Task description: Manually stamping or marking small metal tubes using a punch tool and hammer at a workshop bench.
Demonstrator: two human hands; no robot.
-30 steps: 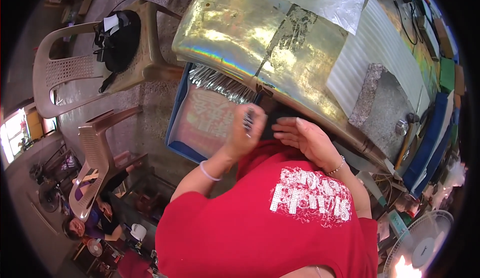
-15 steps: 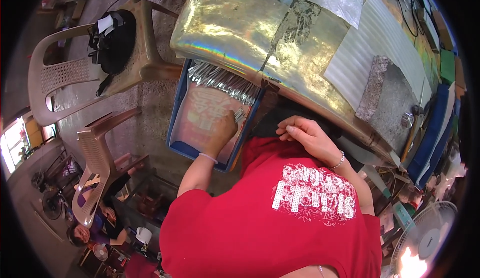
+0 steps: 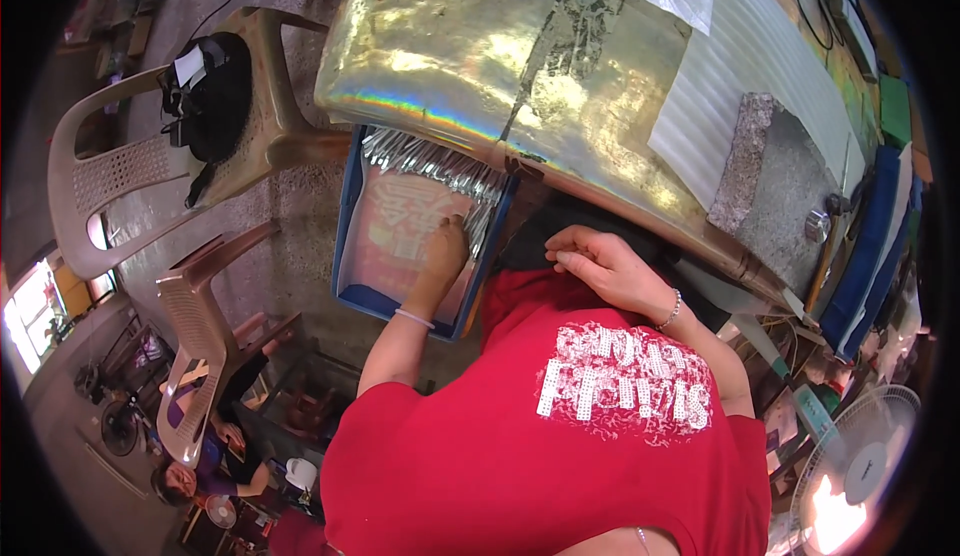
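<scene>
At left of centre a blue tray (image 3: 352, 256) sits below the worktop (image 3: 470, 66); the left hand (image 3: 443, 253) reaches in, fingers curled on silvery packets (image 3: 430, 164). Right hand (image 3: 605, 268) rests half-open at centre, holding nothing.

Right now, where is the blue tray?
In the head view the blue tray sits left of centre, below the shiny table's front edge, right of the plastic chairs, with the left hand reaching into it.
</scene>
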